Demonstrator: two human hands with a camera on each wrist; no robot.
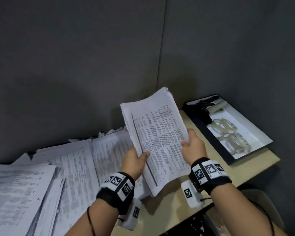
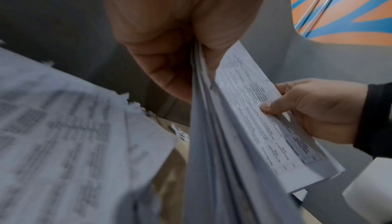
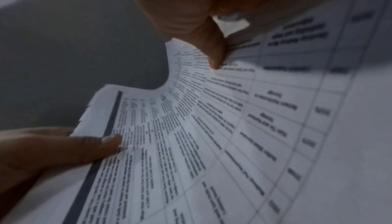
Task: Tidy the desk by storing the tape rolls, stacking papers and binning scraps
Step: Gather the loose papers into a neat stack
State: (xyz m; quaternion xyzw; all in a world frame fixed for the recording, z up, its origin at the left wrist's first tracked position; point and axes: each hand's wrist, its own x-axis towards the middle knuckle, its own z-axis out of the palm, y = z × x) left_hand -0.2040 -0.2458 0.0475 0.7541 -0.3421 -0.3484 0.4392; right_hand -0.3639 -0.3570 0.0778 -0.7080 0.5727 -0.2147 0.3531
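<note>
Sprawling across the left of the worktop [image 1: 186,206]: loose printed papers [image 1: 41,176], overlapping and askew, reaching back to the grey partition [image 1: 75,65]. Along their far edge, torn paper scraps [image 1: 109,132] against the partition.

Gripped at mid-frame, lifted clear of the worktop and tilted: a thick sheaf of printed sheets [image 1: 158,138], table text facing up. Left hand [image 1: 134,160] on the sheaf's left edge, thumb pressed on top, fingers [image 2: 169,80] curled underneath, as seen from the left wrist. Right hand [image 1: 192,147] on the right edge, thumb [image 3: 214,55] pinching down on the top page, remaining fingers hidden behind the paper. Marker-patterned bands on both wrists.

Lying at the far right of the worktop, well apart from the sheaf: a shallow black-rimmed tray [image 1: 204,132] with a white floor. Inside, several clear tape rolls [image 1: 228,133] clustered in the middle, touching one another; dark items at the tray's far end, too small to identify.
</note>
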